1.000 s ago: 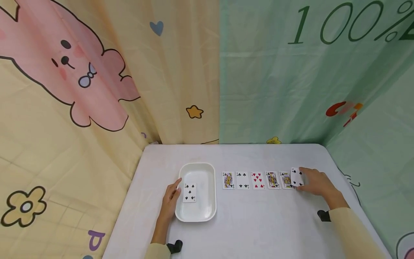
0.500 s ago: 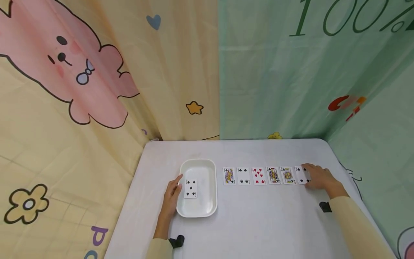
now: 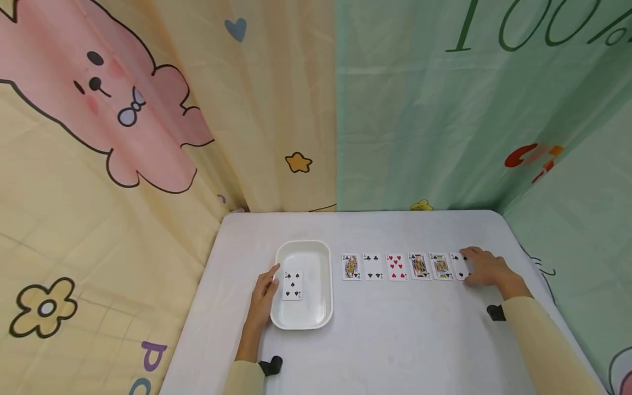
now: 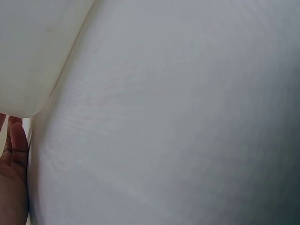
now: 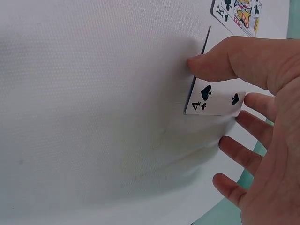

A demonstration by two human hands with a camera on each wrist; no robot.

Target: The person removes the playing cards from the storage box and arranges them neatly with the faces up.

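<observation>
My right hand point(image 3: 489, 269) pinches the four of spades point(image 5: 218, 101) by its edges at the right end of a row of cards. In the right wrist view the thumb lies at one edge and a fingertip at the opposite edge; the card lies on or very near the table. A king of clubs point(image 5: 239, 14) is beside it. My left hand point(image 3: 261, 299) touches the left side of a white tray point(image 3: 312, 310), its fingers fairly straight along the wall. Inside the tray a five of spades point(image 3: 292, 286) lies face up.
Left of the four lie a face card point(image 3: 418, 266), a red heart card point(image 3: 396, 267), a four of clubs point(image 3: 373, 267) and another face card point(image 3: 351, 267), evenly spaced. Curtains point(image 3: 296, 109) hang behind the white table point(image 3: 385, 340).
My right hand has moved slightly right and set the four of spades down past the king, which it overlapped before. The left hand stays at the tray. The head view has shifted a little.
</observation>
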